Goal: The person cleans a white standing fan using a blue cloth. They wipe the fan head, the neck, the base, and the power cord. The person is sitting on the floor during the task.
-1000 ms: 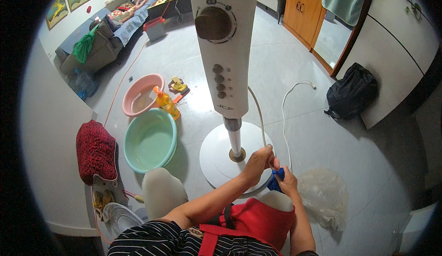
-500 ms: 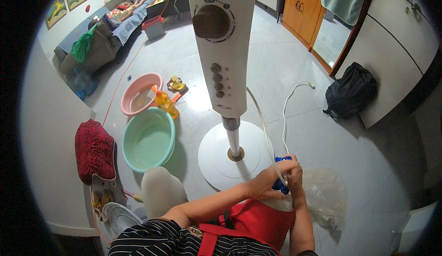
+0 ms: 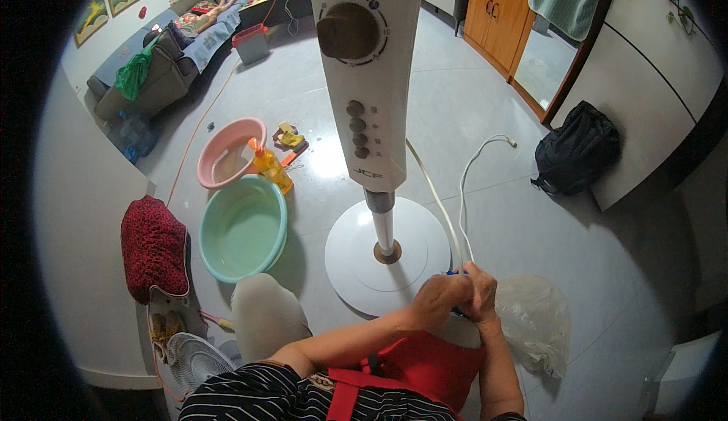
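In front of me stands a white pedestal fan (image 3: pixel 371 118) with a big dark knob, several round buttons and a round white base (image 3: pixel 349 258). Its white power cord (image 3: pixel 438 200) runs down into my hands, and another stretch leads away from them to a plug on the floor. My left hand (image 3: pixel 442 298) is closed over the cord, against my right hand (image 3: pixel 481 291), which is also closed around it. Bits of a blue cloth (image 3: pixel 453 272) show between the hands; most of it is hidden by the fingers.
At left stand a green basin (image 3: pixel 244 228), a pink basin (image 3: pixel 220 134) and an orange bottle (image 3: pixel 268 165). A fan grille (image 3: pixel 199 360) lies lower left, near a red patterned bundle (image 3: pixel 154 248). Right are a clear plastic bag (image 3: pixel 535 322) and a black backpack (image 3: pixel 578 150). Someone lies on the sofa (image 3: pixel 163 80).
My hands have drawn closer together around the cord, covering most of the blue cloth. The stretch of cord from the fan is now straighter and lies nearer the plug end.
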Motion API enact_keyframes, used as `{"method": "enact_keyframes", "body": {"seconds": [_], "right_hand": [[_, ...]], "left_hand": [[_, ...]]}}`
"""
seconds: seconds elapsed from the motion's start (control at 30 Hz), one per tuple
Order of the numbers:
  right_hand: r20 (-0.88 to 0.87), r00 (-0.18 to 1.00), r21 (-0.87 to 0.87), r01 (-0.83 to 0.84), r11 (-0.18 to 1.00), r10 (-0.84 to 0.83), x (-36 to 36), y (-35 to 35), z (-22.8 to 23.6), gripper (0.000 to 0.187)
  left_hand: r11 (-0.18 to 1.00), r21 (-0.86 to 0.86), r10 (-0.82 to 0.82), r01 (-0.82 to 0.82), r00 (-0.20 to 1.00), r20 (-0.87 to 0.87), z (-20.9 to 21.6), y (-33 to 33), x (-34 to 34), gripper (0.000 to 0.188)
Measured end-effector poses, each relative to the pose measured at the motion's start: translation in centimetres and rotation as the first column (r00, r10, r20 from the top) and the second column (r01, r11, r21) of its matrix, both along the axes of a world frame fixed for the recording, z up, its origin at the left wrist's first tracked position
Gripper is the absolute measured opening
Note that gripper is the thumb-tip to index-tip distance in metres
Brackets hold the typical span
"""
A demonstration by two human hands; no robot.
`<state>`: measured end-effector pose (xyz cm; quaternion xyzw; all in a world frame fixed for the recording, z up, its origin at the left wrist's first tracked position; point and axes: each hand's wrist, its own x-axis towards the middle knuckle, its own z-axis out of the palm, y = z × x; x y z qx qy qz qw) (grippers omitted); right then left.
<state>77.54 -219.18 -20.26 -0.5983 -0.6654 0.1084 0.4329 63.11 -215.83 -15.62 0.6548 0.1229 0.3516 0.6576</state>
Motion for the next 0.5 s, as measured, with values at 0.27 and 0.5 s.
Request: {"method": "enact_keyframes", "body": {"seconds": [0.27,0.5], "right_hand": [[0.058,0.997,0.038,0.046,0.998,-0.048,0.3,-0.2,-1.3,0.026],[0.002,0.98,0.003,0.198,0.98,-0.198,0.9,-0.1,-4.5,0.035]], "left_hand": [[0.943,-0.333,-0.032,0.001,0.996,-0.088,3.3,0.0,-1.0,0.04],[0.973,-0.228,-0.003,-0.033,0.988,-0.155,9.4,-0.4,-2.9,0.043]]}}
